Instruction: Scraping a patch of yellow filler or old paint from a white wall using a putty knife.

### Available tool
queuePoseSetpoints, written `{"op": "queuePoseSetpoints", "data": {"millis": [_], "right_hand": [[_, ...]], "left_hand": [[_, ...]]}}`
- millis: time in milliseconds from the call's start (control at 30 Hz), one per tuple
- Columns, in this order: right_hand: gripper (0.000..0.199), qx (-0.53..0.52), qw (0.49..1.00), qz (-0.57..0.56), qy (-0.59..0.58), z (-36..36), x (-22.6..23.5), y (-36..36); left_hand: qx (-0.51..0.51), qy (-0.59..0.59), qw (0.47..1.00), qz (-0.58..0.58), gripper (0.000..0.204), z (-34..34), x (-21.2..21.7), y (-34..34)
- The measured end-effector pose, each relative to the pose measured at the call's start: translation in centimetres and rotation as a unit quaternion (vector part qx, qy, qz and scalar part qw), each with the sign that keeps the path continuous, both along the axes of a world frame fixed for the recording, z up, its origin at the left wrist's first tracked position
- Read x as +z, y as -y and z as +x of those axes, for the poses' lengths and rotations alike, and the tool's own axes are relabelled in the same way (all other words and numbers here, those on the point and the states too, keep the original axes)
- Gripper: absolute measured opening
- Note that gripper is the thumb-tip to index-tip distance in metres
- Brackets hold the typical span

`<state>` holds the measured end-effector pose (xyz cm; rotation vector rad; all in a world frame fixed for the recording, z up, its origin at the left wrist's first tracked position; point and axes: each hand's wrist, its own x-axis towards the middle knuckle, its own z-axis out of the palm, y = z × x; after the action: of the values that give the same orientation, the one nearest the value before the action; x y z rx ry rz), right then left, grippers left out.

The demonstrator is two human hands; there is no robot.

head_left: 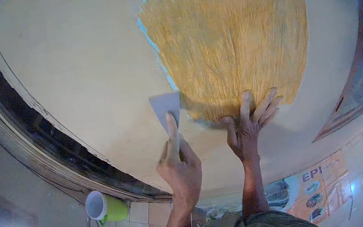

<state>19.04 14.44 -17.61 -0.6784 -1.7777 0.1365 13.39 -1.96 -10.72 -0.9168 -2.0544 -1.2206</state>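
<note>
My left hand (182,172) is closed around a putty knife (165,108), with the index finger stretched along its grey, flaring blade. The blade's wide end is up against or close to the pale wall (76,78), just left of a large yellow-brown patch (236,38). That patch has a streaky, wrinkled, fibre-like surface, and light blue shows along its left and top edges. At the patch's lower edge, my right hand (247,134) rests with its fingers spread and nothing gripped. A shadow falls across the patch's lower left part beside my right hand.
A dark, framed opening (45,121) runs along the left of the wall. On the right is a brown-framed window (353,86). A green bucket (117,209) with a pale inside stands at the lower left, near floor tiles (139,220). An orange printed sheet (321,186) lies lower right.
</note>
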Motion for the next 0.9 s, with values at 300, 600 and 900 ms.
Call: {"op": "queuePoseSetpoints", "data": {"millis": [300, 600, 900], "right_hand": [[0.066, -0.014, 0.999, 0.040, 0.000, 0.2, 0.1, 0.2], [0.070, -0.025, 0.999, 0.021, 0.009, 0.1, 0.1, 0.1], [0.071, -0.019, 1.000, 0.019, 0.011, 0.2, 0.2, 0.3]], "left_hand": [[0.024, 0.026, 0.998, -0.045, 0.050, 0.7, 0.5, 0.9], [0.018, 0.016, 0.999, -0.039, 0.061, 0.7, -0.3, 0.8], [0.033, -0.072, 0.997, -0.002, 0.061, -1.9, 3.5, -1.5]]}}
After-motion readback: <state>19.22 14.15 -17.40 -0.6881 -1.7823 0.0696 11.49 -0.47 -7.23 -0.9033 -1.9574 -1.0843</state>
